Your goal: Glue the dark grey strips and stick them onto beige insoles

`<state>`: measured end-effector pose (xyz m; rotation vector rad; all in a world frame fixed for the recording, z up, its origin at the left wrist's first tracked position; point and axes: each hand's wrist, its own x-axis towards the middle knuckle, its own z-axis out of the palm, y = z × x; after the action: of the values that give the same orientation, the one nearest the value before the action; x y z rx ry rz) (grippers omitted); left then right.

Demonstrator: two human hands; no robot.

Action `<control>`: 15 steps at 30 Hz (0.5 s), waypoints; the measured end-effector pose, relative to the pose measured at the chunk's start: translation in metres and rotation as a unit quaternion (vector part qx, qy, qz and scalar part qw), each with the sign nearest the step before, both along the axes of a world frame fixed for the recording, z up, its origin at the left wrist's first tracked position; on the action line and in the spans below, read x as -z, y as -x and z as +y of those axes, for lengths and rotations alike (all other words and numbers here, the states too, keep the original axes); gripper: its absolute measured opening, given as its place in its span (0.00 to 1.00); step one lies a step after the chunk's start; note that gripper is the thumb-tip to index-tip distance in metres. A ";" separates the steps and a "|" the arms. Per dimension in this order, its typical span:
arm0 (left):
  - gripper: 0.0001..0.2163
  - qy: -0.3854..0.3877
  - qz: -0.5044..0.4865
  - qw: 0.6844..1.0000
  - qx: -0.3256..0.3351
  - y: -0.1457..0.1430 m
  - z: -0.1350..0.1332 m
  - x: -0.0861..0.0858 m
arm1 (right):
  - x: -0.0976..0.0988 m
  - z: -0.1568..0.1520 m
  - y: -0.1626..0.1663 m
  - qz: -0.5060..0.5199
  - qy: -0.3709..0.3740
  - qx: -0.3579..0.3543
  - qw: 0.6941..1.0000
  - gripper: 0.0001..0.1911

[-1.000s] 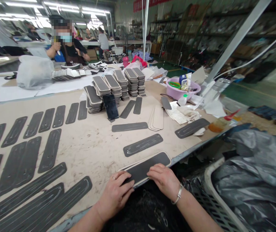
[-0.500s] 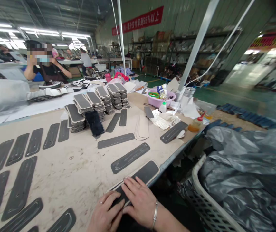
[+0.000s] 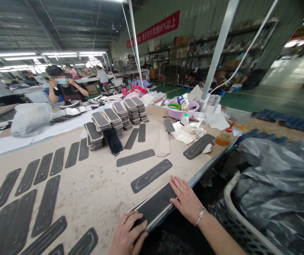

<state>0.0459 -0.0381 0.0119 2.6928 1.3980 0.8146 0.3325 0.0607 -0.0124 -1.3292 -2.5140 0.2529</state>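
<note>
A dark grey rounded strip (image 3: 155, 205) lies on a slightly larger pale backing piece at the table's near edge. Bent over its near left end is my left hand (image 3: 129, 232), thumb and fingers closed on that end. My right hand (image 3: 186, 198) rests flat on the strip's far right end, fingers stretched out, covering that end. Just beyond lies another grey strip (image 3: 152, 176) with shiny wet-looking streaks on it. A plainer grey strip (image 3: 135, 158) is farther off, beside a few thin pale pieces (image 3: 164, 141).
Stacks of pale-edged grey pieces (image 3: 110, 117) stand at the back, a phone (image 3: 113, 140) leaning there. Streaked strips (image 3: 45, 205) cover the left. A squeeze bottle (image 3: 225, 134) and purple basin (image 3: 182, 112) are right. A basket (image 3: 231, 191) adjoins the table; a co-worker (image 3: 66, 88) is opposite.
My right hand has slid along the strip from its middle to its far right end. My left hand stays at the near end. The view has shifted, so the table appears farther right.
</note>
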 end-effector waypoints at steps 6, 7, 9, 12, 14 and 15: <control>0.14 -0.031 -0.055 0.998 -0.013 0.011 -0.002 0.008 | 0.008 -0.001 0.007 0.056 -0.054 0.095 0.992 0.33; 0.17 -0.032 -0.058 0.997 -0.035 0.013 -0.003 0.011 | 0.011 -0.002 0.008 0.063 -0.064 0.113 0.990 0.33; 0.24 -0.020 -0.046 0.995 -0.087 0.016 -0.007 0.017 | 0.018 -0.006 0.011 0.065 -0.075 0.126 0.987 0.33; 0.36 0.041 -0.013 0.992 -0.120 0.016 -0.014 0.030 | 0.035 -0.013 0.013 0.061 -0.085 0.106 0.989 0.33; 0.40 0.103 -0.006 0.987 -0.122 0.013 -0.013 0.039 | 0.045 -0.011 0.011 0.080 -0.102 0.086 0.988 0.32; 0.40 0.128 -0.013 0.983 -0.128 0.012 -0.012 0.043 | 0.048 -0.009 0.009 0.091 -0.093 0.086 0.988 0.32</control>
<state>0.0337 -0.0500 -0.0309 2.3380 1.7355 0.6241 0.3230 0.0514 -0.0600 -1.3711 -2.1993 0.0947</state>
